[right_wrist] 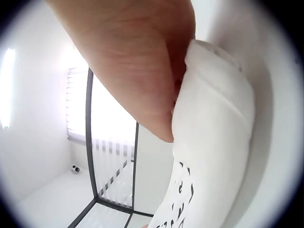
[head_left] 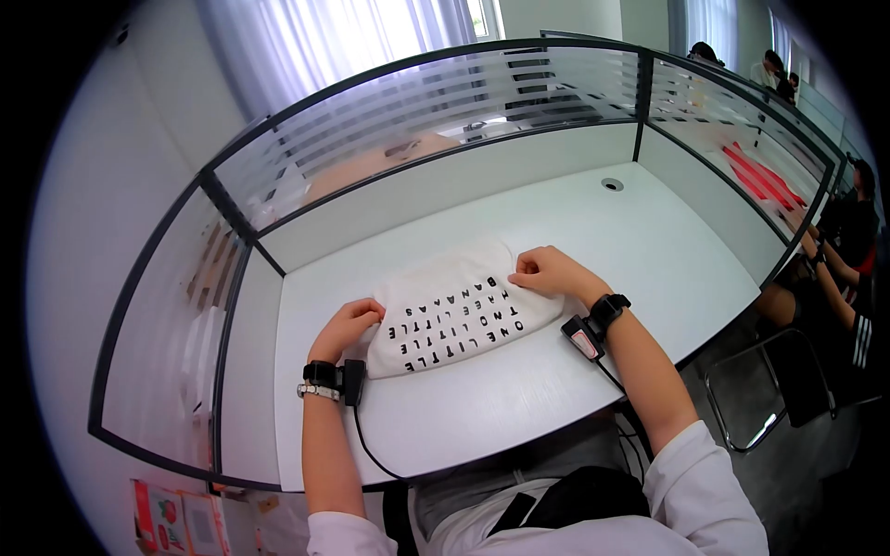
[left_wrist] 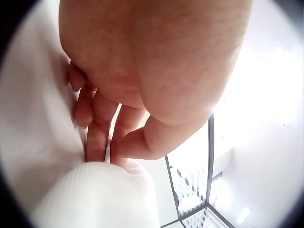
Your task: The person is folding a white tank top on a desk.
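A white cloth point(head_left: 454, 320) printed with rows of black letters, upside down from my side, lies folded on the white desk. At its left edge, my left hand point(head_left: 347, 324) pinches the fabric between thumb and fingers. In the left wrist view the thumb point(left_wrist: 137, 145) meets the fingers just behind a ribbed fold point(left_wrist: 99, 197). My right hand point(head_left: 556, 273) holds the upper right edge with curled fingers. The right wrist view shows a thick rolled fold of the cloth point(right_wrist: 213, 109) beside the palm point(right_wrist: 133, 71), which hides most of the right fingertips.
Low partitions with dark frames point(head_left: 436, 82) close off the desk point(head_left: 593, 227) at the back and sides. A cable hole point(head_left: 613, 184) is at the far right. A metal-framed chair point(head_left: 760, 408) and other people point(head_left: 839, 250) are off to the right. Cables hang from both wrist cameras.
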### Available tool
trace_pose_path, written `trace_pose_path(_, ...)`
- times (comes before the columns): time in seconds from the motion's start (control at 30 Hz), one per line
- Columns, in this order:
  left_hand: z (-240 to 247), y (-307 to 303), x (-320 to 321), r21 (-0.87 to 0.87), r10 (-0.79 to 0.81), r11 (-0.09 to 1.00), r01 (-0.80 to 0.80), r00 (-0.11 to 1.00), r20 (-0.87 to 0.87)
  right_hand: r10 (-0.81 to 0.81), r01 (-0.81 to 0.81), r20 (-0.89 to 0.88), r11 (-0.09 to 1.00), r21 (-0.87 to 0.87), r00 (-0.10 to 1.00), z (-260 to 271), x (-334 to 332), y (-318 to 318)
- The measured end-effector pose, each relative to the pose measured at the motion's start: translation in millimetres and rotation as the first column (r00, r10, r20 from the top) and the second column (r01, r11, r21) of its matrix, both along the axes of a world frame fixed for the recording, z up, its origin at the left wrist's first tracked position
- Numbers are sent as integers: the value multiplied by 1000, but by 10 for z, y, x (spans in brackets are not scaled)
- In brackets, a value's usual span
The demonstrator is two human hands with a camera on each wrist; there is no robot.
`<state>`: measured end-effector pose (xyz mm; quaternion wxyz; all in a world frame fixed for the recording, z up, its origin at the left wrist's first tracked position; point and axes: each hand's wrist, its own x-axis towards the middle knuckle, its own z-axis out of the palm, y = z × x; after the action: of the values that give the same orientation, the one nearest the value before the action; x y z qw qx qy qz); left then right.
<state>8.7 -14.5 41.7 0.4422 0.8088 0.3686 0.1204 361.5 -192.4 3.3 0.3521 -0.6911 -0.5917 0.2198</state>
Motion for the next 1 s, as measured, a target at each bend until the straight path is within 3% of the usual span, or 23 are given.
trace_pose_path(0.33,-16,-29,23,33,-36,999,36,999,5,-28,26,29,999,46,999,24,-35,-40)
trace_pose_path(0.47,-1,-11,16,22,-57,998,56,998,19,-56,69,-63,971,227,996,64,-75,9)
trace_pose_path(0.63,30,-64,45,33,-27,999,27,1000,9,-52,84,-212,986,142,976,123,-110,-34)
trace_pose_path(0.77,-44,-17,48,2,-41,999,41,999,25,-17,23,-113,998,55,993,69,-109,-30)
trace_pose_path(1.0,-96,28,43,-23,-90,996,92,994,69,-4,4,1,994,113,1000,25,-73,-28)
